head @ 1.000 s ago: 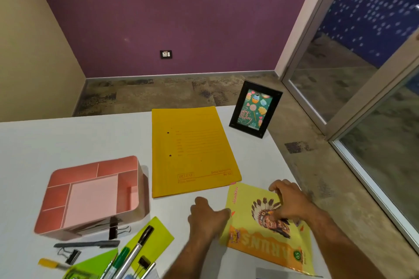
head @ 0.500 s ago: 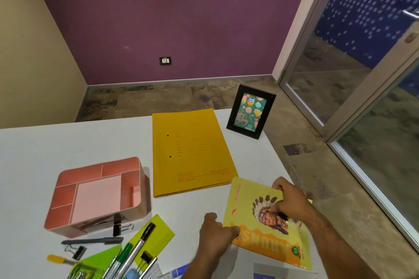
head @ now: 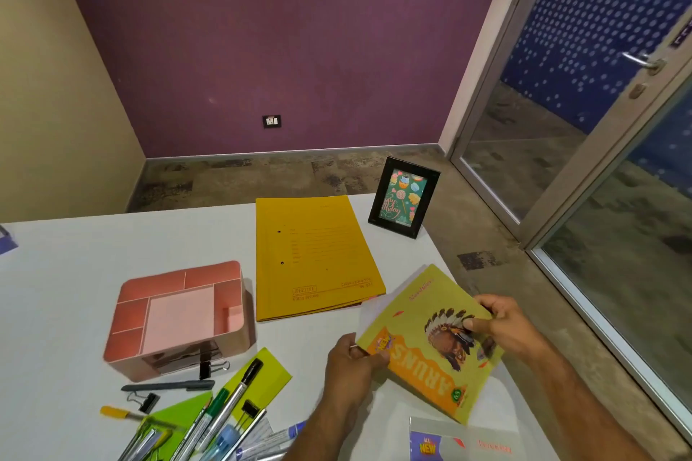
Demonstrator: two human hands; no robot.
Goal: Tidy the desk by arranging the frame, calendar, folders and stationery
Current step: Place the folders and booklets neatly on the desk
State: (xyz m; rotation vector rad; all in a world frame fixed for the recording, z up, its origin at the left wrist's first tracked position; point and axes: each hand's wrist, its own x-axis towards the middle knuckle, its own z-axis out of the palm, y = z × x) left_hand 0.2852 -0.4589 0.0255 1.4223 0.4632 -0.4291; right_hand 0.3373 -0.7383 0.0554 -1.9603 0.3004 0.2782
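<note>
1. Head view, desk from above: both hands hold a yellow-and-orange paper notebook with a feathered-headdress print [head: 430, 341], raised slightly off the white desk [head: 75, 273] near its right edge.
2. Left hand [head: 352, 367]: fingers curled, pinching the notebook's near-left corner. Right hand [head: 505, 326]: thumb on the cover and fingers behind, gripping the far-right edge. Neither hand is slack; the book hangs between them.
3. Notebook attitude: tilted, its long axis running diagonally from near-right to far-left, printed title upside down to the wearer.
4. Governing relation: the mustard-yellow card folder [head: 314, 258] lies flat just beyond and to the left of the notebook, long axis pointing away from the person. The notebook's far corner sits beside the folder's near-right corner; whether they touch cannot be told. The left hand is the nearer one to the folder.
5. Judgement: stacking the notebook on the folder would call for a turn to match axes, then a short carry forward and left.
6. Other items: black picture frame with a birthday card [head: 402, 198] upright at the far right; pink compartmented plastic organiser [head: 179, 314] left of the folder; loose pens and markers [head: 221, 412] with black binder clips [head: 148, 402] at the near-left edge.
</note>
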